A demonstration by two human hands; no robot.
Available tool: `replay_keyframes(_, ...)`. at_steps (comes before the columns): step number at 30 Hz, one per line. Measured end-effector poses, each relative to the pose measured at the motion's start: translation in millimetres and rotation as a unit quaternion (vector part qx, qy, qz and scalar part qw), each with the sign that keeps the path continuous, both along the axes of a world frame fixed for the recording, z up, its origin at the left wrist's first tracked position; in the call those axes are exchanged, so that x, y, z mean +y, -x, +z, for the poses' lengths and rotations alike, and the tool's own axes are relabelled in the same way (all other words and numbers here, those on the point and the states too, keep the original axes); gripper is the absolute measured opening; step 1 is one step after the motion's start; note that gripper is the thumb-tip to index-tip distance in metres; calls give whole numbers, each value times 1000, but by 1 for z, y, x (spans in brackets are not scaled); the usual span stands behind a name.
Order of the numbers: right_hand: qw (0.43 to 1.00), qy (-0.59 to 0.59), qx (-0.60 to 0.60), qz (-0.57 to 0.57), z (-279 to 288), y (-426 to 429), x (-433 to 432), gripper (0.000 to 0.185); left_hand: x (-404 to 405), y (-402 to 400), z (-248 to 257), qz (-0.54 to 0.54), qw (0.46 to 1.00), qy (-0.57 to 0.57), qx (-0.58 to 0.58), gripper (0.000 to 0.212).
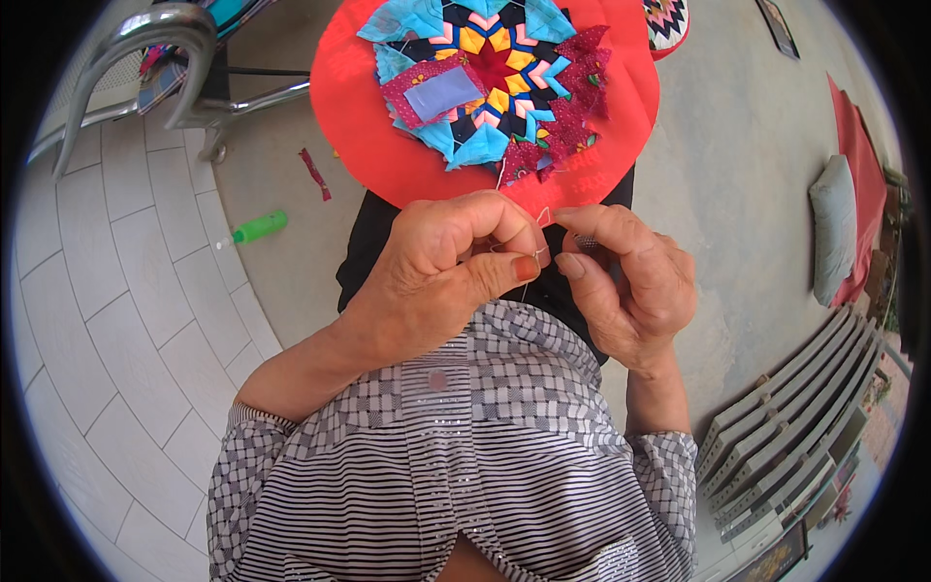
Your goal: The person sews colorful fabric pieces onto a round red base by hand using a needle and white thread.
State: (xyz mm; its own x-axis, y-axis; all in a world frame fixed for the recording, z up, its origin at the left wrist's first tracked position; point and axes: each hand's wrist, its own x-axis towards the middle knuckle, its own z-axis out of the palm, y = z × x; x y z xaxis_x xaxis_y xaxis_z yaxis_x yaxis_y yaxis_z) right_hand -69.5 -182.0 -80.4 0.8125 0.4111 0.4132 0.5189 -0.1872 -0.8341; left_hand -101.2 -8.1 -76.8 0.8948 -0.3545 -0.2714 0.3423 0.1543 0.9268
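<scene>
My left hand pinches a pale thread between thumb and forefinger, above my lap. Close to its right, my right hand has thumb and forefinger apart near the thread's loop; whether it holds a needle or thread is too small to tell. The thread runs up to a round patchwork piece of folded yellow, pink, black and turquoise fabric with a dark red star centre. Maroon floral patches edge its right side. A maroon patch with a lilac rectangle lies at its left. Beneath is a red round sheet.
A metal chair frame stands at upper left. A green bottle and a maroon fabric scrap lie on the floor. Another patterned piece is at the top. A grey cushion and grey slats are at right.
</scene>
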Motion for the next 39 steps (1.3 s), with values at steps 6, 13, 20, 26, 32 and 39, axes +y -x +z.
replay_keyframes(6, 996, 37, -67, 38, -5, 0, -2, 20, -4, 4, -5, 12, 1000, -18, -21, 8)
replay_keyframes(13, 996, 67, -57, -7, -10, 8, 3, 18, -7, 3, -3, 30, 995, 62, 67, 4)
replay_keyframes(20, 979, -43, 140, -139, -25, 21, -1, 23, -5, -2, 0, 22, 983, 101, 150, 5)
replay_keyframes(26, 983, 68, -130, -109, -16, 18, -2, 37, -7, 0, -9, 104, 947, 205, 224, 7)
replay_keyframes(32, 982, -11, -157, -103, -24, 21, 6, 30, -15, 10, -19, 67, 886, 345, 302, 9)
replay_keyframes(39, 917, -293, 258, -85, -22, 27, 7, 8, -14, 2, -11, 87, 952, 216, 201, 11)
